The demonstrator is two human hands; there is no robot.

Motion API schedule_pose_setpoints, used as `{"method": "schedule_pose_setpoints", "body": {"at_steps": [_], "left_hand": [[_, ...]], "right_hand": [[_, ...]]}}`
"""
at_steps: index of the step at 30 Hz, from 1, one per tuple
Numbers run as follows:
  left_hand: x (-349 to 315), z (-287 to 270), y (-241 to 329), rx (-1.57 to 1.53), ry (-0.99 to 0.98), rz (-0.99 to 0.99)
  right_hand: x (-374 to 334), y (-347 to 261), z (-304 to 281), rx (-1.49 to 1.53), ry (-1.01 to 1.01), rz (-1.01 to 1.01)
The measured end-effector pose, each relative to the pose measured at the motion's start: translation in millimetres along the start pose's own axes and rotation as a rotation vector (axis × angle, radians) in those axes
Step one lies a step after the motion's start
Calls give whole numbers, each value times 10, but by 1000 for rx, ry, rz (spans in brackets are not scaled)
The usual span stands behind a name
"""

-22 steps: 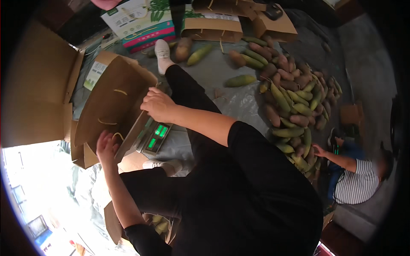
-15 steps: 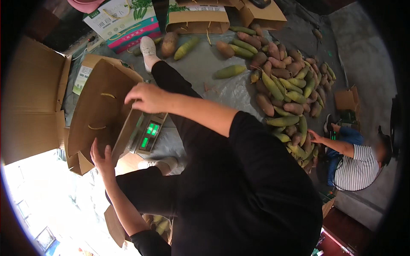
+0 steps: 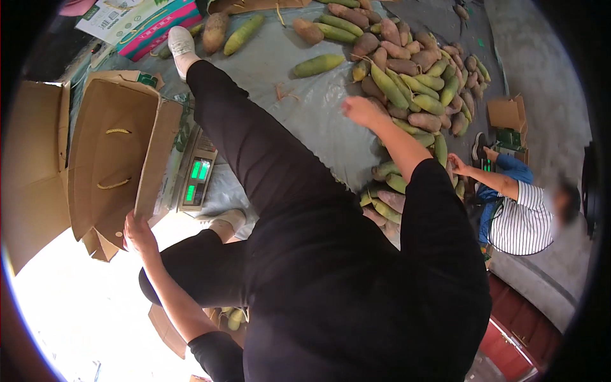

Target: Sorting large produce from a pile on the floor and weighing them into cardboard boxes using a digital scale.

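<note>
An open cardboard box (image 3: 118, 153) with rope handles stands on a digital scale (image 3: 196, 167) with a lit green display. My left hand (image 3: 140, 235) is closed on the box's near edge, fingers along the rim. At the edge of a big pile of long green and reddish-brown radishes (image 3: 420, 83), my right hand (image 3: 363, 112) hovers with fingers curled and blurred; whether anything is in it I cannot make out. A single green radish (image 3: 318, 65) lies on the sheet just beyond that hand.
A grey plastic sheet (image 3: 273, 114) covers the floor. Printed cartons (image 3: 143, 25) stand at the far left, and a large cardboard box (image 3: 35, 165) is at the left edge. A co-worker in a striped shirt (image 3: 522, 216) reaches to the pile from the right. Radishes (image 3: 235, 317) lie in a box below my leg.
My right hand has left the box's rim and swung right to the radish pile. My left hand, previously spread beside the box, now grips its edge. The view has shifted.
</note>
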State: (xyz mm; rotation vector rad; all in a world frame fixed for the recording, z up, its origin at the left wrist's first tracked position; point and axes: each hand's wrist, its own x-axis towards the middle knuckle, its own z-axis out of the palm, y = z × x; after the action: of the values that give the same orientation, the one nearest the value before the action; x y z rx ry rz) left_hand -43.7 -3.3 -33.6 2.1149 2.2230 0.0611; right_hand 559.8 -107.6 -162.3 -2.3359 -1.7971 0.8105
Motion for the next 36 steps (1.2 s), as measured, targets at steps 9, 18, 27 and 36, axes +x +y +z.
{"method": "schedule_pose_setpoints", "body": {"at_steps": [9, 18, 27, 36], "left_hand": [[65, 303, -432, 91, 34, 38], [144, 442, -371, 63, 82, 99], [97, 343, -182, -42, 54, 68], [63, 172, -8, -19, -96, -116]], "right_hand": [[-1401, 700, 833, -97, -355, 296], [-1758, 542, 622, -565, -622, 413], [-1812, 770, 625, -534, -648, 393], [-1817, 909, 1012, -644, -538, 332]]}}
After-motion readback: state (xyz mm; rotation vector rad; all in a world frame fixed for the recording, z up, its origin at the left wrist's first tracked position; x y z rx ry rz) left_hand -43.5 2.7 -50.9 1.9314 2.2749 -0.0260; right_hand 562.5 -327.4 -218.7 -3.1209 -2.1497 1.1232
